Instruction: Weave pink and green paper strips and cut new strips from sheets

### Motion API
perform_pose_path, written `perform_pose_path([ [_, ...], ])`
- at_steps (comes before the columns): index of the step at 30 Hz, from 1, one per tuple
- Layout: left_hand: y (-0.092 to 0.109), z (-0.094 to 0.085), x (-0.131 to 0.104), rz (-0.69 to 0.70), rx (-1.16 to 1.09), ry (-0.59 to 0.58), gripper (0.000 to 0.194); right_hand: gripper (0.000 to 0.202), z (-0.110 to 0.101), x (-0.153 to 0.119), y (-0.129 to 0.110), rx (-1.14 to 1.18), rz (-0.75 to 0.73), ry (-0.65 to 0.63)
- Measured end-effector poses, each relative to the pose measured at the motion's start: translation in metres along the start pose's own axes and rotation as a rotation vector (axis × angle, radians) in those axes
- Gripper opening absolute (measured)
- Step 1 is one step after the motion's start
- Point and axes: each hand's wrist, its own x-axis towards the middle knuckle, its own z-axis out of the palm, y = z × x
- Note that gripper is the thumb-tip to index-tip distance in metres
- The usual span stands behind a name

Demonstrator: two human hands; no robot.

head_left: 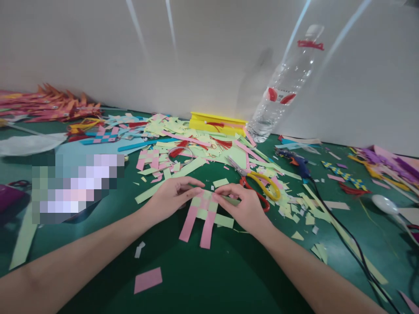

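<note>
The checkered paper weave point(204, 203) is pinched at its upper edge by both hands' curled fingers point(223, 190), bare green table point(183, 279) below.

The person's bare forearms reach in from the lower corners and converge ahead. The left hand point(178, 194) and right hand point(242, 203) face each other, fingers bent, thumbs and fingertips close together.

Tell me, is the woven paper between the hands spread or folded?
Spread out: the woven paper shows flat checks, its two pink strips extended. The left hand and right hand partly cover its far corners.
</note>
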Motion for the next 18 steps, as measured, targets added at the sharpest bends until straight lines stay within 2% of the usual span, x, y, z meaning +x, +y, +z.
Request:
perform_pose_path([
  [6, 0.0024, -0.0008, -0.0018, -0.073, -0.071, 0.058, 0.041, 0.013, -0.0034, 0.0025, 0.0041, 0.098, 0.019, 0.086],
  [10, 0.0036, 0.0009, -0.0025, -0.103, -0.048, 0.044, 0.028, 0.012, -0.0029, 0.0007, 0.0053, 0.124, 0.019, 0.105],
  [18, 0.0005, 0.0014, -0.0006, -0.012, -0.055, 0.032, 0.019, 0.009, 0.0, -0.0017, 0.0079, -0.009, -0.087, 0.075],
])
